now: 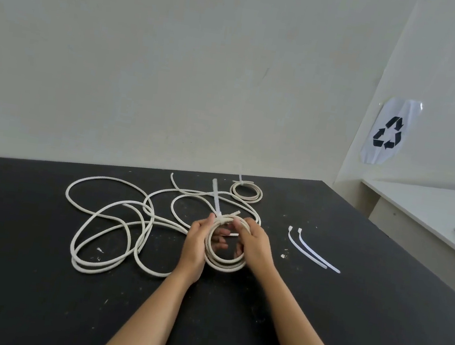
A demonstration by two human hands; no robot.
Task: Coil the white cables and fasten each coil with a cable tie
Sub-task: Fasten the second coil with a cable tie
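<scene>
Holding a round white coil (224, 259) above the black desk (28, 290), the left hand (198, 237) and right hand (254, 243) grip its sides. A cable tie (216, 200) wraps its top, tail sticking up.

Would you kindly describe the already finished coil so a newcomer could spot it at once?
On the black table, look to the far edge, beyond both hands. The finished coil lies alone there: small, neat, tied, unlike the loose cables or the coil in hand.
</scene>
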